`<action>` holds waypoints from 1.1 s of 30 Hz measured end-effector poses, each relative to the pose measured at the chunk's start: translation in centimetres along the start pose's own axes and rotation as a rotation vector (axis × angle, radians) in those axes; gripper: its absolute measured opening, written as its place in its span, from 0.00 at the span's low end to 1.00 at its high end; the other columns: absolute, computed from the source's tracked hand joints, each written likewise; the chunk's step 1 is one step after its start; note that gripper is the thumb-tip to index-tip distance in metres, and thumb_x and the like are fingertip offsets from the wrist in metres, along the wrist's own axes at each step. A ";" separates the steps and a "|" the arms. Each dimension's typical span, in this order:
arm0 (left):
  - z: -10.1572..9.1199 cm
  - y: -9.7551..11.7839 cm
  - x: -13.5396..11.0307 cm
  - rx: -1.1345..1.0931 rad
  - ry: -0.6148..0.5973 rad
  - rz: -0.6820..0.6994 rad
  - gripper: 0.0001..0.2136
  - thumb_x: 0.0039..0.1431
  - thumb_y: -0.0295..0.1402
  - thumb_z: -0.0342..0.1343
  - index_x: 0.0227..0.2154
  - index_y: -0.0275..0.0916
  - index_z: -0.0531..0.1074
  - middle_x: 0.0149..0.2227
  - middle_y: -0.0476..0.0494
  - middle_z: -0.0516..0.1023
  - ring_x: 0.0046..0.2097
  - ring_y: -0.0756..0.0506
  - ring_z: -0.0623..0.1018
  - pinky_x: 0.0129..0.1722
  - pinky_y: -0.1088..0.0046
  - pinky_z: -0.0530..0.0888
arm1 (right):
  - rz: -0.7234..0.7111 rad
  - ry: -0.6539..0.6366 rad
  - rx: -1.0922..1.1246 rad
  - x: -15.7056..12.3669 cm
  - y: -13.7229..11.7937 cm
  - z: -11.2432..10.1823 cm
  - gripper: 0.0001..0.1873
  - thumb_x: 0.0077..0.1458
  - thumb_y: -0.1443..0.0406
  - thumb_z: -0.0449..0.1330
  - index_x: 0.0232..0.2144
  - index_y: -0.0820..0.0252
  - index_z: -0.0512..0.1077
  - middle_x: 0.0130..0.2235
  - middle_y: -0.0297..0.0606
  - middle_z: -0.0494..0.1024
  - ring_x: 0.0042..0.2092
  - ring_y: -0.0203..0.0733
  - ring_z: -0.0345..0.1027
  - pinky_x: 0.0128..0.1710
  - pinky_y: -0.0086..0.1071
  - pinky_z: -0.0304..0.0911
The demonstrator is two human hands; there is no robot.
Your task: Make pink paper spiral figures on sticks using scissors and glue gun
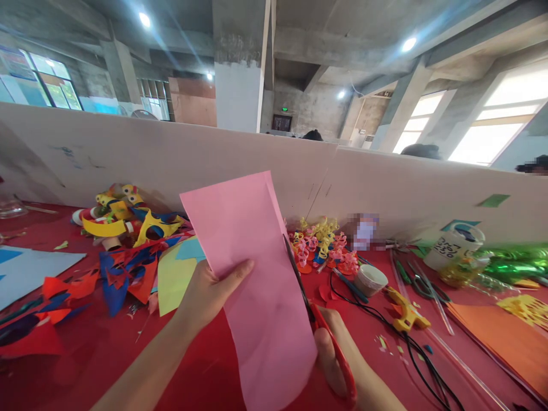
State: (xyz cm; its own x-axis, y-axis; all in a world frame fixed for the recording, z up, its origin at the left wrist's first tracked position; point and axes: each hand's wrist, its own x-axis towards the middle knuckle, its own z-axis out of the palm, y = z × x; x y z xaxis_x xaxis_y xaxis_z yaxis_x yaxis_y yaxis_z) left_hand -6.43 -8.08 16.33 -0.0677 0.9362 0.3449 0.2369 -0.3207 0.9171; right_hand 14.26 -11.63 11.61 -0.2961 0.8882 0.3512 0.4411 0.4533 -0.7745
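A pink sheet of paper [252,268] stands upright in front of me over the red table [107,354]. My left hand [208,294] pinches its left edge, thumb across the front. My right hand [334,354] is closed in the red handles of a pair of scissors [319,322]. The dark blades run up along the sheet's right edge, partly behind the paper.
Scraps of red, blue and yellow paper [128,257] lie at the left. Small curled paper pieces [321,245], a tape roll [371,278], a yellow glue gun [405,314] with black cable, orange sheets [505,337] and a white cup [456,245] sit at the right. A cardboard partition [385,188] closes the back.
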 end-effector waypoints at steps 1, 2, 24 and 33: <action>0.0 0.0 0.0 0.003 0.008 -0.008 0.14 0.49 0.40 0.60 0.38 0.39 0.77 0.40 0.44 0.81 0.45 0.38 0.78 0.39 0.66 0.77 | -0.002 -0.010 0.007 0.0 0.1 0.0 0.41 0.49 0.36 0.30 0.21 0.60 0.65 0.20 0.36 0.63 0.23 0.37 0.56 0.21 0.29 0.54; 0.1 0.0 0.0 0.002 0.022 -0.015 0.15 0.49 0.41 0.60 0.37 0.39 0.77 0.40 0.43 0.81 0.44 0.37 0.78 0.39 0.65 0.77 | -0.006 -0.026 0.019 0.1 0.2 0.0 0.41 0.48 0.35 0.30 0.21 0.60 0.65 0.20 0.35 0.63 0.23 0.37 0.55 0.21 0.29 0.54; -1.3 -0.4 0.9 -0.219 0.009 -0.105 0.16 0.47 0.39 0.62 0.39 0.37 0.77 0.40 0.40 0.81 0.42 0.37 0.78 0.37 0.63 0.77 | -0.026 -0.112 0.099 0.4 -0.1 0.1 0.37 0.47 0.34 0.34 0.21 0.60 0.57 0.21 0.29 0.55 0.23 0.32 0.46 0.21 0.28 0.44; -0.7 -0.4 0.4 -0.092 -0.105 -0.095 0.15 0.47 0.40 0.60 0.37 0.39 0.77 0.36 0.41 0.82 0.38 0.37 0.80 0.34 0.64 0.78 | -0.036 -0.078 0.059 0.4 -0.7 -0.6 0.39 0.49 0.36 0.31 0.23 0.59 0.64 0.23 0.37 0.65 0.25 0.39 0.58 0.22 0.29 0.53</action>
State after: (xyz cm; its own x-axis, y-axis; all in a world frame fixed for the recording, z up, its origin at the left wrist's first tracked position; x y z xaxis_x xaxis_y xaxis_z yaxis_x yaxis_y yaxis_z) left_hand -7.25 -7.71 16.26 0.0177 0.9712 0.2376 0.1445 -0.2376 0.9605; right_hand 14.37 -11.55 12.65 -0.3772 0.8619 0.3390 0.3794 0.4777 -0.7924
